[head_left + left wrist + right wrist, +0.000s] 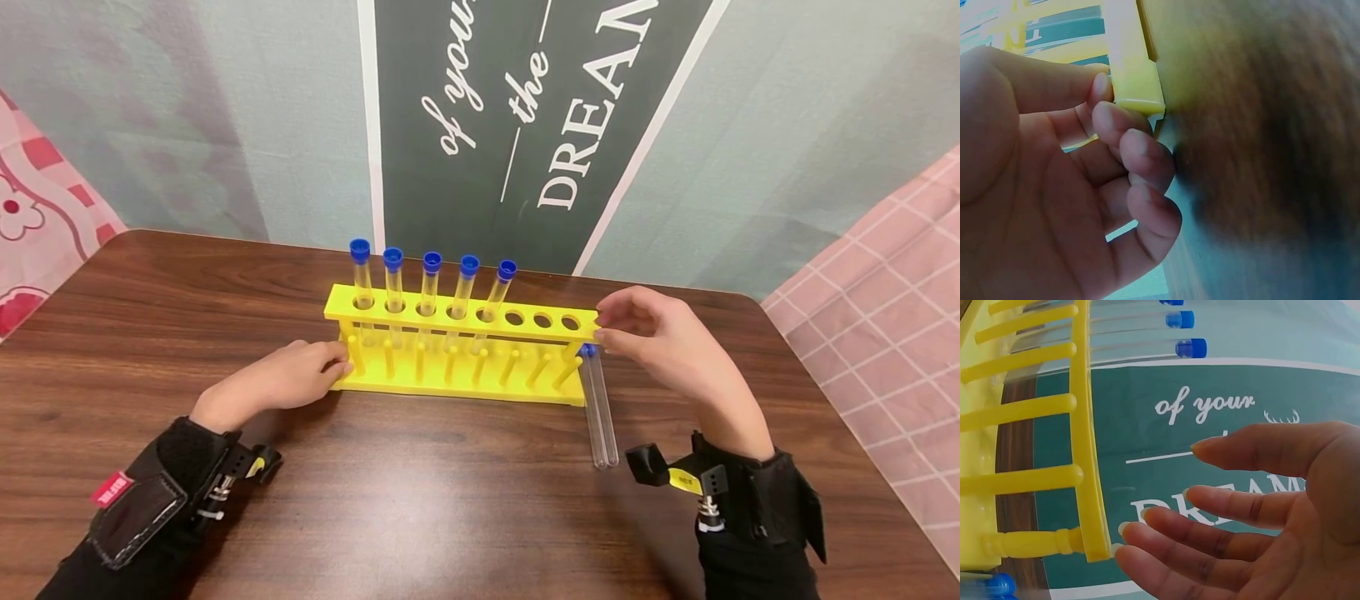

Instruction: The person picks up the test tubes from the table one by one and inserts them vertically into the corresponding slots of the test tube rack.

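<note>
A yellow test-tube rack (465,385) stands in the middle of the brown table. Several clear tubes with blue caps (429,283) stand upright in its left holes; the three right holes hold nothing. My left hand (337,362) is at the rack's left end; in the left wrist view the left hand (1100,106) pinches a corner of the rack (1138,75) between thumb and curled forefinger. My right hand (611,327) touches the right end of the top bar with nearly straight fingers (1147,540) against the rack (1088,425). Two capped tubes (600,408) lie on the table under it.
The table (450,500) stretches bare in front of the rack and ends just behind it, at a wall banner (525,125) with white lettering. Pink checked cloth (885,292) hangs at the right, and pink patterned cloth (37,208) at the left.
</note>
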`<action>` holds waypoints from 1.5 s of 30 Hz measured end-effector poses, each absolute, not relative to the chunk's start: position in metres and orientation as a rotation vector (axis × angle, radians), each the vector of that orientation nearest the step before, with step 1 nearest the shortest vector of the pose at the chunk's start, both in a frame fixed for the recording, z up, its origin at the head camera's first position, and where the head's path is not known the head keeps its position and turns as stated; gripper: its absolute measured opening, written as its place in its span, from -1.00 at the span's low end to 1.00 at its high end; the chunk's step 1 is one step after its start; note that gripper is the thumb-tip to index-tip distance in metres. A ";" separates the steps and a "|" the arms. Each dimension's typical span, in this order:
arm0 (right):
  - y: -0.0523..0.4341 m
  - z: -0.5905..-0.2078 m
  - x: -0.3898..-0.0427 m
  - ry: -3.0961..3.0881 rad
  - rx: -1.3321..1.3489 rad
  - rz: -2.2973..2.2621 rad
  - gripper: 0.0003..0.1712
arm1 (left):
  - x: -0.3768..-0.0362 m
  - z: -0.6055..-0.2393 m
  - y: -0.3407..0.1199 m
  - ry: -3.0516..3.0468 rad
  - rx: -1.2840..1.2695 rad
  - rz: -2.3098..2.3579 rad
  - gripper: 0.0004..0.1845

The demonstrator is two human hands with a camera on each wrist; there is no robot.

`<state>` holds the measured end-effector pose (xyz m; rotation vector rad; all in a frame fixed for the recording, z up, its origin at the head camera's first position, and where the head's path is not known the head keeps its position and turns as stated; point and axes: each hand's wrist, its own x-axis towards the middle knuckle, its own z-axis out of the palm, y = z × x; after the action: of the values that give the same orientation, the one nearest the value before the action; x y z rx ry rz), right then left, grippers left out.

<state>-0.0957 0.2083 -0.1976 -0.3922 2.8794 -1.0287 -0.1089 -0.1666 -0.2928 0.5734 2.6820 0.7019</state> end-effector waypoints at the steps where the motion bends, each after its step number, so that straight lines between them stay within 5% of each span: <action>1: 0.210 -0.198 -0.096 2.875 -0.388 -1.041 -0.68 | -0.109 -0.293 -0.167 2.682 0.572 0.702 -0.85; 45: 0.240 -0.248 -0.131 2.496 0.009 -0.977 -0.37 | -0.109 -0.293 -0.167 2.693 0.581 0.705 -0.83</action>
<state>-0.1306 0.2404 -0.2477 0.0090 2.4962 -0.9773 -0.1089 -0.1670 -0.2934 0.5814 2.6927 0.7054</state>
